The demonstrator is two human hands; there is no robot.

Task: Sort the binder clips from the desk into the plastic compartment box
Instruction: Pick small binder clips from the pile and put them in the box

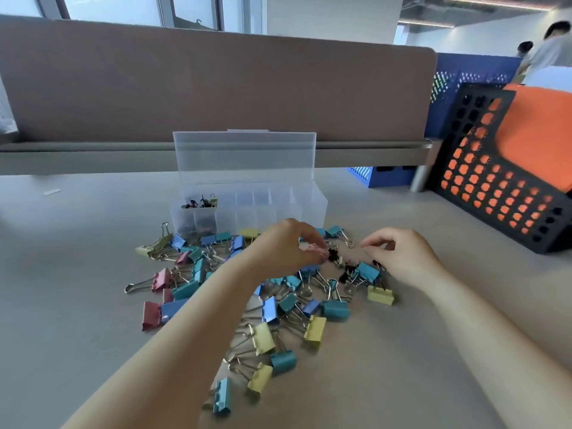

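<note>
A heap of binder clips (pixel 241 292) in blue, teal, yellow and pink is spread over the grey desk. Behind it stands the clear plastic compartment box (pixel 266 205), lid up, with small black clips in its leftmost compartment (pixel 199 203). My left hand (pixel 284 247) hovers over the far side of the heap and pinches a small pink clip (pixel 315 249). To its right, my right hand (pixel 399 255) has its fingers curled, thumb and forefinger pinched close together; whether they hold anything is too small to tell. Several tiny black clips (pixel 343 267) lie between the two hands.
A brown desk partition (pixel 216 88) rises behind the box. At the right stands a black perforated file holder (pixel 501 181) with orange contents, a blue one (pixel 464 88) behind it. People stand far off at the upper right. A small white scrap (pixel 52 192) lies at far left.
</note>
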